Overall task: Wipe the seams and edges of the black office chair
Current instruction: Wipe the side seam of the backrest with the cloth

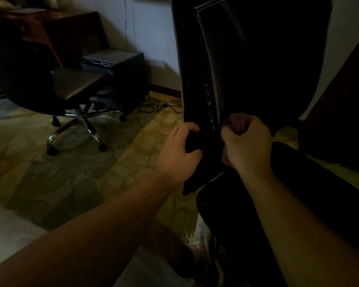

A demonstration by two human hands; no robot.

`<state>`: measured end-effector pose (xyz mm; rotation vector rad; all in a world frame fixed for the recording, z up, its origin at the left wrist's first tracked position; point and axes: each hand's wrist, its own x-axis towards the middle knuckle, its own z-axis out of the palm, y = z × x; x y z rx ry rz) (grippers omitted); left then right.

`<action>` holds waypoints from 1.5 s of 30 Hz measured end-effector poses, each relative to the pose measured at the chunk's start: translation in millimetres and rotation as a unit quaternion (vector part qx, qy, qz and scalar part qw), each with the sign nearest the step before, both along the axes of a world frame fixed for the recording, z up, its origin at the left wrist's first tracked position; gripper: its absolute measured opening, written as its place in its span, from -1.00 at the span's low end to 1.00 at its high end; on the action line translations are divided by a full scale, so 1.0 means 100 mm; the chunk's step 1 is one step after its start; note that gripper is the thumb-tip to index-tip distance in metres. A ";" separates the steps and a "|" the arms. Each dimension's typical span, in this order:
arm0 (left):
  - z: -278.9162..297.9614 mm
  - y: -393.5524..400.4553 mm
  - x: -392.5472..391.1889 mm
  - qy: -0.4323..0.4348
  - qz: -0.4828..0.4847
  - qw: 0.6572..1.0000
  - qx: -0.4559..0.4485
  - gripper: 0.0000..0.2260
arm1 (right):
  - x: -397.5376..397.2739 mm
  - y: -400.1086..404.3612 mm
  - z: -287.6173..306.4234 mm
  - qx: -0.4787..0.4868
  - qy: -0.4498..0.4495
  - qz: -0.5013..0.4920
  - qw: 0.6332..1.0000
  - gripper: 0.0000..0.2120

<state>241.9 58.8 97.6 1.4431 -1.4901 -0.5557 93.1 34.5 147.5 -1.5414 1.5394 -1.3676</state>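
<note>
The black office chair [247, 59] is positioned at the right of the view, its backrest upright above the carpet [71, 172], with a second chair [75, 88] well apart at the left. The backrest's side edge is gripped by the curled fingers of the left hand [178, 150]. A pinkish cloth [236, 123] is bunched in the fisted right hand [247, 141] and pressed against the backrest seam.

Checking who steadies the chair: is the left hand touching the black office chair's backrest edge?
Touching. The head view shows the left hand with fingers curled round the side edge of the black office chair, no gap visible, while the right hand holds a cloth at the seam.
</note>
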 end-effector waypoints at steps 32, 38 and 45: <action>0.40 -0.10 0.11 -0.030 -0.006 0.999 -0.043 -0.53 | -0.06 -0.11 0.07 -0.017 -0.013 0.031 0.999 -0.89; 0.37 -0.12 0.09 0.017 0.001 0.999 -0.027 -0.57 | -0.08 -0.12 0.12 -0.040 0.009 0.032 0.999 -0.87; 0.40 -0.10 0.08 0.046 -0.004 0.999 -0.011 -0.59 | -0.01 -0.05 0.12 -0.027 0.004 0.031 0.999 -0.87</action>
